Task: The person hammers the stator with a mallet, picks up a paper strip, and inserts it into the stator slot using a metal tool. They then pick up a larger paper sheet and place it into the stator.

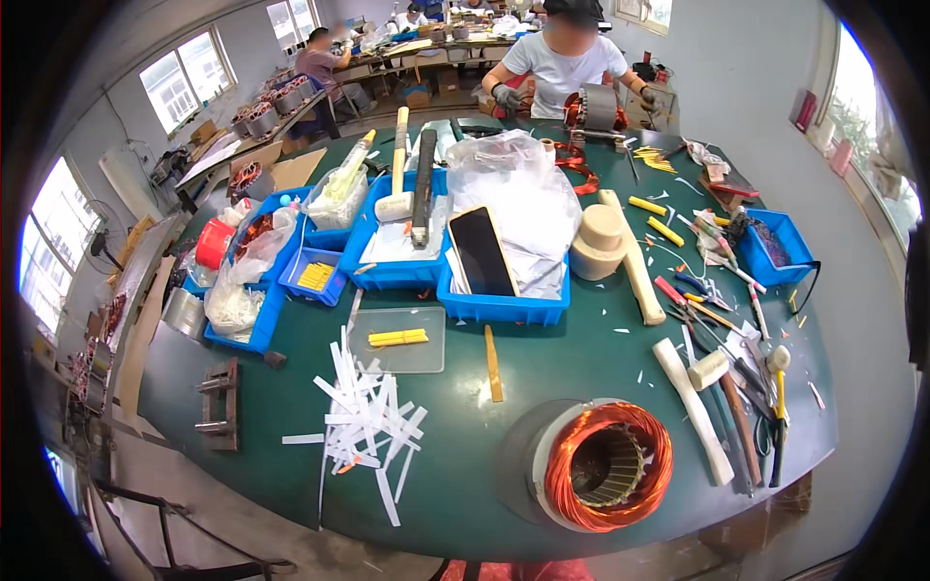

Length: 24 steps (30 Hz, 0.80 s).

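Observation:
Neither my left hand nor my right hand shows in the head view. Close to the table's near edge stands a motor stator (608, 467) wound with orange copper wire, its bore facing up and toward me. To its left lies a loose heap of white paper strips (368, 416). A flat tan wedge-shaped strip (494, 363) rests between the two. Yellow sticks (397, 338) lie on a clear plastic lid (405, 360) behind the heap. Right of the stator are a pale wooden bat (693, 412), a white-headed mallet (710, 369) and scissors (763, 436).
Blue bins (504, 308) with paper, a phone (482, 252) and mallets line the middle. A metal fixture (218, 405) sits at the left. Pliers (699, 286) and a blue tray (775, 247) are at the right. Across the table a gloved person handles another stator (596, 108).

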Tool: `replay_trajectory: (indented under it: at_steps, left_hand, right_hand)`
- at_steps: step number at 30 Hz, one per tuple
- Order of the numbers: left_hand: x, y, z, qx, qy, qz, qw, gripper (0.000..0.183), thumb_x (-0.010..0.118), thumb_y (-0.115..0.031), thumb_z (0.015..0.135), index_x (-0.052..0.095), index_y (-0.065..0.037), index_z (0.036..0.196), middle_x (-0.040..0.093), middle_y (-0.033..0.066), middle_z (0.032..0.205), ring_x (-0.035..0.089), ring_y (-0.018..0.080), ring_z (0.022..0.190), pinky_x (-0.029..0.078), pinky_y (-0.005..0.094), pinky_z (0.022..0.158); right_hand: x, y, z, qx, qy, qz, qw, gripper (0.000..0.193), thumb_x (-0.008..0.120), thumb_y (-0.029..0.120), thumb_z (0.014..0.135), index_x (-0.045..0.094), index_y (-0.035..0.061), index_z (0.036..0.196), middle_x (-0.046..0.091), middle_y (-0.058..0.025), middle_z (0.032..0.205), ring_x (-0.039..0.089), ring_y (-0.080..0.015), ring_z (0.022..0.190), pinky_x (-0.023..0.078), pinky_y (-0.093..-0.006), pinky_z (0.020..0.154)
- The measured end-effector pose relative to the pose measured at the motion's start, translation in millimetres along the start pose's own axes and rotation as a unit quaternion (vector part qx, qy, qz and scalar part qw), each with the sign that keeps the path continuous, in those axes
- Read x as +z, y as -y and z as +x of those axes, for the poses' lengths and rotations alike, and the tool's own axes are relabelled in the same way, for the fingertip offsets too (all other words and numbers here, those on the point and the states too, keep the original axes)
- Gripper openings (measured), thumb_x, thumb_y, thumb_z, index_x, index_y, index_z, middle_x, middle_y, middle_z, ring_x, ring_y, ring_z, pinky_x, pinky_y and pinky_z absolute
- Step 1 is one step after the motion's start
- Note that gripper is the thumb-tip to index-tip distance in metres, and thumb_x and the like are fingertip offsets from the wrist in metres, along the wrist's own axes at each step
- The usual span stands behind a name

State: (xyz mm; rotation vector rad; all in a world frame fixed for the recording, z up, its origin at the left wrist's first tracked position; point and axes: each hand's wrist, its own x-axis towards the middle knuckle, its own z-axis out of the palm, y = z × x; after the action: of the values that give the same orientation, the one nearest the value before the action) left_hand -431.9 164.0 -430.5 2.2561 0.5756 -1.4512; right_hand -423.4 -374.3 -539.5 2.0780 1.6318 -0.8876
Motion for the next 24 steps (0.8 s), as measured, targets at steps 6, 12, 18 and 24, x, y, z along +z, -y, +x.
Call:
replay_trajectory:
  at_steps: [6, 12, 18, 24]
  left_hand:
    - [-16.9, -16.8, -4.4, -0.024, -0.049, 0.109, 0.993, 0.04, 0.048, -0.036, 0.1, 0.063, -0.008, 0.124, 0.068, 0.0115, 0.116, 0.062, 0.0288, 0.102, 0.048, 0.0403, 0.09]
    - [33.7, 32.6, 75.0, 0.183, -0.14, 0.066, 0.971, 0.036, 0.048, -0.032, 0.098, 0.065, -0.01, 0.121, 0.068, 0.0119, 0.114, 0.059, 0.0297, 0.1, 0.048, 0.0404, 0.089]
    - [75.9, 99.1, 151.3, 0.25, 0.033, 0.094, 0.963, 0.034, 0.05, -0.031, 0.094, 0.07, -0.01, 0.111, 0.068, 0.0127, 0.115, 0.06, 0.0338, 0.1, 0.048, 0.0406, 0.086]
    - [104.4, 93.9, 142.8, 0.296, 0.116, 0.132, 0.939, 0.031, 0.057, -0.029, 0.09, 0.065, -0.006, 0.11, 0.067, 0.0127, 0.11, 0.062, 0.0347, 0.096, 0.049, 0.0428, 0.084]
  right_hand:
    - [-13.4, -9.0, 13.9, 0.017, 0.014, 0.031, 0.999, 0.018, 0.054, 0.017, 0.088, 0.069, 0.0097, 0.095, 0.067, -0.013, 0.104, 0.063, -0.0282, 0.089, 0.05, -0.0391, 0.073]
    - [-6.0, -8.6, 25.5, 0.035, 0.026, 0.051, 0.998, 0.019, 0.055, 0.02, 0.088, 0.069, 0.0095, 0.097, 0.067, -0.0131, 0.105, 0.063, -0.0282, 0.091, 0.05, -0.0392, 0.076]
    - [-14.9, 39.2, 5.0, 0.023, 0.057, 0.113, 0.992, 0.022, 0.055, 0.022, 0.089, 0.069, 0.0094, 0.1, 0.067, -0.0133, 0.107, 0.063, -0.0283, 0.094, 0.05, -0.0393, 0.078]
    - [-36.6, 78.1, -56.6, 0.023, 0.142, 0.21, 0.967, 0.024, 0.055, 0.024, 0.089, 0.069, 0.0092, 0.102, 0.067, -0.0135, 0.109, 0.064, -0.0283, 0.096, 0.05, -0.0395, 0.08]
